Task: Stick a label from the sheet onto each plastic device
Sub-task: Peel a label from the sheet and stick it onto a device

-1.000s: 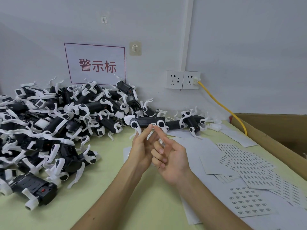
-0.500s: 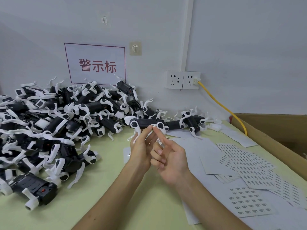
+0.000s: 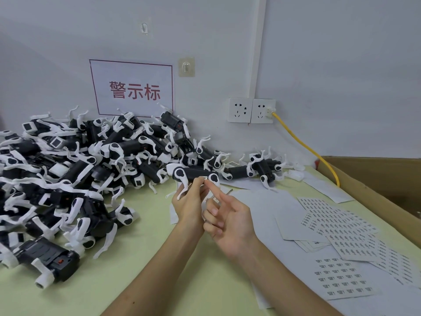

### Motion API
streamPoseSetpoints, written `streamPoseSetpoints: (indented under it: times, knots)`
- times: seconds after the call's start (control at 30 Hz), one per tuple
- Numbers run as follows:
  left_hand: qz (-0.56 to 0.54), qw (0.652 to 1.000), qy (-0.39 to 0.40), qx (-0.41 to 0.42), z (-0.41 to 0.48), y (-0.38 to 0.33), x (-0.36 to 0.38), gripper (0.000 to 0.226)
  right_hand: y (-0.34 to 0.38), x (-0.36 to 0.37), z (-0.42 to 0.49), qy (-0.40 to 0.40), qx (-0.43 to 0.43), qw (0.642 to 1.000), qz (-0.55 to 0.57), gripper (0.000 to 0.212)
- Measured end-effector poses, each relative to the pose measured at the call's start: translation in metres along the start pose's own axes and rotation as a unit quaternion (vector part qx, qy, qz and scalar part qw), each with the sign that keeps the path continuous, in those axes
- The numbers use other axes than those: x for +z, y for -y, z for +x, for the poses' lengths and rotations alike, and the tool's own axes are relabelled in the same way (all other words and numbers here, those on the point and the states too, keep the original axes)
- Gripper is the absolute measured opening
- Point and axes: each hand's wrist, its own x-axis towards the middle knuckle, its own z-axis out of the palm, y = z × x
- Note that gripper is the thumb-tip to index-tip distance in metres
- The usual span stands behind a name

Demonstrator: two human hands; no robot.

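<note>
Rear wall: white sign (image 3: 132,88) with red characters, stick-on hook (image 3: 186,66), vertical white conduit (image 3: 257,46) above a double socket (image 3: 251,110). A plugged-in yellow cable (image 3: 305,145) runs down toward the cardboard box (image 3: 376,179) beside the pale green bench (image 3: 141,281).

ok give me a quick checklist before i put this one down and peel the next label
1. Device held: ok, the left hand grips the device.
2. Label on it: ok, a small white label sits on its black body.
3. Label pressed flat: cannot tell, the index fingertip of the right hand covers its edge.
4. Next labels: ok, label sheets lie to the right.
5. More devices: ok, pile at left.
</note>
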Motion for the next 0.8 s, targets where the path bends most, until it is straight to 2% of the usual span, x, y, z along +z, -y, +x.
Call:
streamPoseSetpoints:
  times: [0.37,0.4,0.47,0.5,0.57,0.67,0.8]
  knots:
    - [-0.016,0.999,-0.030,0.016,0.006,0.003,-0.001,0.018,0.000,0.002,-0.001,0.002,0.008,1.000,-0.007,0.053]
    - [-0.027,0.999,-0.028,0.018,0.006,0.003,-0.001,0.021,0.001,0.002,-0.002,0.004,0.007,1.000,-0.006,0.055]
    - [-0.046,0.999,-0.023,0.013,0.009,0.001,-0.001,0.046,0.003,0.002,-0.002,0.001,0.004,1.000,-0.003,0.055]
    - [-0.052,0.998,-0.016,0.013,0.011,0.000,-0.001,0.041,0.004,0.001,-0.002,-0.002,0.001,1.000,-0.001,0.053]
    - [-0.051,0.999,0.002,-0.003,0.013,-0.002,-0.002,0.016,0.008,0.000,-0.001,-0.011,-0.006,1.000,0.003,0.047]
    - [-0.056,0.997,0.040,-0.026,0.011,-0.005,-0.001,0.014,0.016,-0.001,-0.002,-0.021,-0.032,0.999,0.006,0.040]
    - [-0.036,0.996,0.083,0.000,0.007,-0.004,0.001,0.014,0.026,-0.003,-0.002,-0.018,-0.068,0.997,0.016,0.041]
